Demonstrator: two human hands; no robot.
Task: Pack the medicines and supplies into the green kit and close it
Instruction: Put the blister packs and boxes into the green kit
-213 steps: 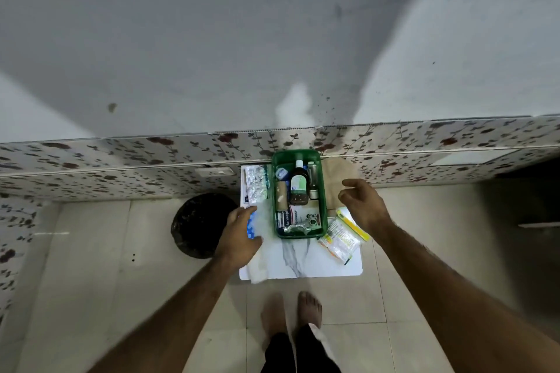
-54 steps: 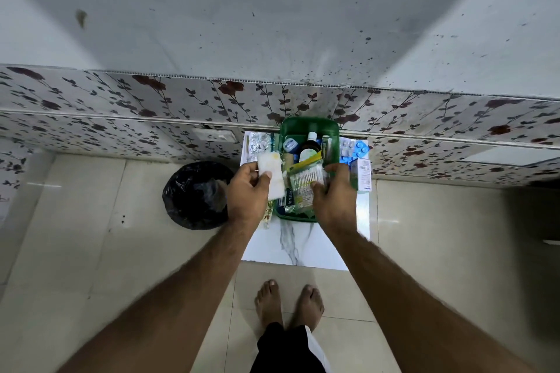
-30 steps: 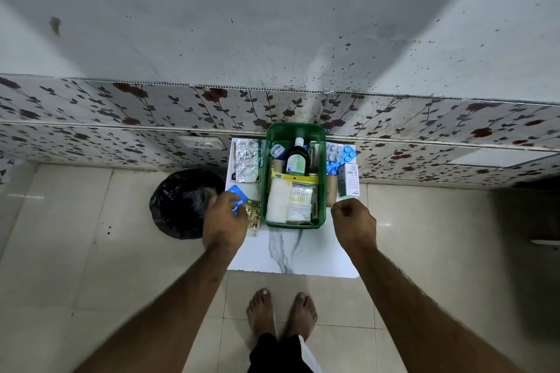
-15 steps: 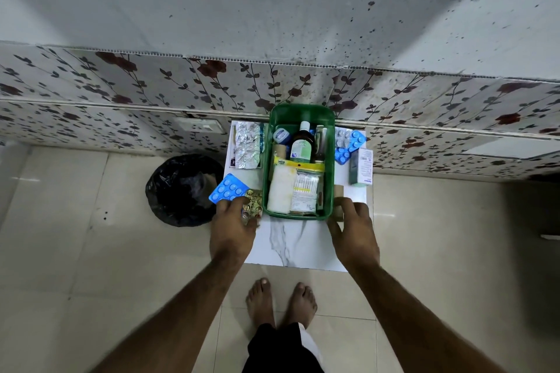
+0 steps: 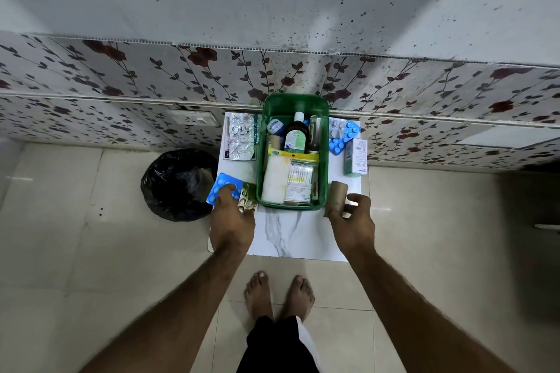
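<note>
Two hands: both reach down to a small white marbled desk (image 5: 288, 236) standing against the floral-tiled wall.
Green kit (image 5: 323, 160): open, on the middle of the desk, its raised lid leaning toward the wall.
Kit, far end: a dark bottle (image 5: 296, 136) with a white cap and green label stands upright; a small blue-lidded jar (image 5: 275, 126) sits left of it, and a slimmer dark item, possibly a second bottle, right of it.
Kit, near end: a white gauze pad (image 5: 275, 180) lies beside a clear packet of cotton swabs (image 5: 300, 179), with a yellow-edged packet across the top of both.
Left hand (image 5: 231, 221): fingers pressed on a blue blister pack (image 5: 222, 186) and a gold-patterned strip (image 5: 248, 200), just left of the kit at the desk's edge.
Right hand (image 5: 351, 221): closed around a brown cardboard-coloured roll (image 5: 335, 197), held upright just beside the kit's near right corner.
Desk, left rear: silver foil tablet strips (image 5: 241, 138) lie on a dark card.
Desk, right rear: blue and white blister packs (image 5: 344, 133) and a white-and-green medicine box (image 5: 356, 156).
Floor: a black bag-lined bin (image 5: 177, 185) left of the desk; bare feet (image 5: 278, 294) on the pale tiles below.
</note>
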